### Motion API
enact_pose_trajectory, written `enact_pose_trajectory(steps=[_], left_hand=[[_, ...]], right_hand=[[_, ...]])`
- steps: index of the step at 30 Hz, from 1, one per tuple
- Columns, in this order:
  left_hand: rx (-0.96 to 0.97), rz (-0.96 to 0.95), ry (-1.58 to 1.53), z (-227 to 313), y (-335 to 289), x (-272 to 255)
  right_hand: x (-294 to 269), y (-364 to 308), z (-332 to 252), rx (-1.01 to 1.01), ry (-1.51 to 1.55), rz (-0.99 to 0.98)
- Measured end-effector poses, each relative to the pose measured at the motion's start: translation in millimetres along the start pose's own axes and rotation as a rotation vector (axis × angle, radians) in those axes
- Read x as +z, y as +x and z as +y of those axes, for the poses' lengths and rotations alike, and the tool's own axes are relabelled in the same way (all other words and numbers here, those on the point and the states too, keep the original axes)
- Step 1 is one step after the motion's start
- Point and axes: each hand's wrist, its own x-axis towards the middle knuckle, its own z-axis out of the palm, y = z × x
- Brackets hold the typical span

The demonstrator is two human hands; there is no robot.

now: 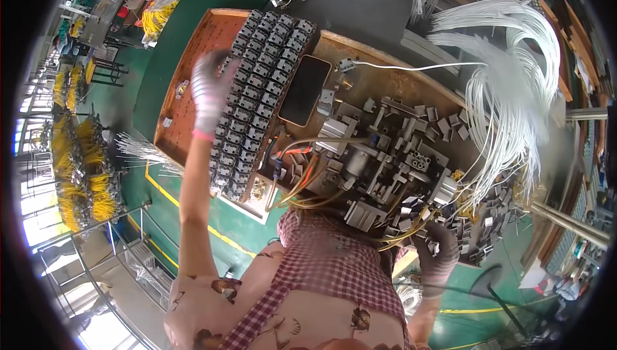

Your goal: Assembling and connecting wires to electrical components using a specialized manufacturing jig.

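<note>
My left hand (211, 89), in a pale striped glove, is over the left side of several long rows of small grey blocks (262, 70). Motion blurs it, but thumb and fingers look apart with nothing visible between them. The blocks stand packed on a reddish-brown board (199, 35). At the lower right, my right hand (438, 252), gloved with darkened fingertips, is beside loose grey metal pieces (405, 224) at the near edge of a metal fixture (385, 163). Its fingers are bent and spread from the thumb; no held thing can be made out.
A dark-screened phone (305, 89) lies right of the blocks. One white cable (418, 67) runs to a grey block (347, 64). Thick white cable bundles (514, 86) hang at the right. Brown hoses (308, 199) loop by the fixture. More metal pieces (482, 221) are heaped at right.
</note>
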Motion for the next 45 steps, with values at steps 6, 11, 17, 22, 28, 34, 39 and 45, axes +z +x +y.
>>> enact_pose_trajectory(steps=[6, 11, 17, 22, 28, 34, 39, 45], left_hand=[[-0.741, -0.1, -0.607, -156, -51, -56], [-0.725, -0.068, -0.625, -143, -64, -51], [-0.177, -0.076, -0.777, 22, -84, -54], [-0.054, -0.87, -0.805, 142, -148, 28], [0.084, -1.142, -0.951, 179, -186, 82], [0.587, -0.918, -0.356, 197, -183, 66], [0.059, -1.066, -0.805, 171, -210, 71], [0.124, -0.981, -0.775, 167, -208, 78]], right_hand=[[-8, 2, -6, 0.398, 0.667, 0.06], [-4, 10, -5, 0.065, 1.323, -0.231], [29, 42, -37, -0.1, 0.547, -0.075], [29, 59, -58, -0.176, 0.569, 0.013], [35, 54, -38, -0.244, 0.463, 0.04], [37, 55, -24, -0.251, 0.547, -0.006], [45, 58, -19, -0.253, 0.73, -0.19], [46, 65, -21, -0.126, 0.615, -0.261]])
